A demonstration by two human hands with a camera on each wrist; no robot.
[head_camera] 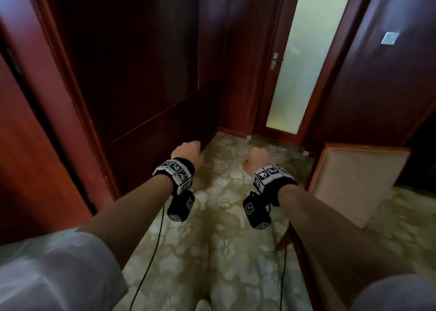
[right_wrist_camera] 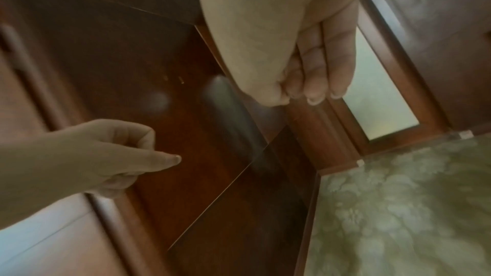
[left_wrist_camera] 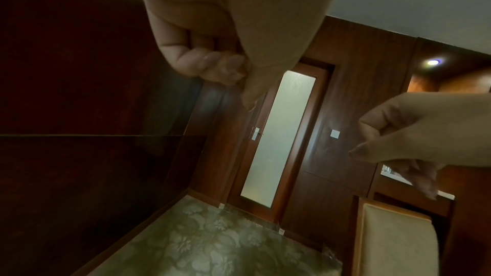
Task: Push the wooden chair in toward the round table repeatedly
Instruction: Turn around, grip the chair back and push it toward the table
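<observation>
Both grips are curled and hold nothing: left hand [head_camera: 188, 154] at 11 o'clock from frame centre, right hand [head_camera: 257, 160] at 1 o'clock, both hanging over the floral carpet [head_camera: 212, 251] and touching nothing. The wrist views confirm it (fingers folded into the palms, nothing between them).

The wooden chair [head_camera: 354, 183] sits at 3 o'clock, well apart from the left hand and just off the right forearm. We only see its padded back in a light wood frame, tilted in the head view. We're not on it yet.

For the push, our read is:
- turn toward 3 o'clock first
- open both hands, palms on the top rail of the back, spread wide so it doesn't yaw
- push low and level; carpet will likely drag the legs, so keep it slow to avoid tipping

Hard to tell:
- no round table in any view, so push direction is unconfirmed
- chair seat and most legs are cut off or hidden by the right arm
- the dark wood panelling [head_camera: 141, 75] at 12 o'clock swallows detail; the right wrist view is motion-blurred
</observation>
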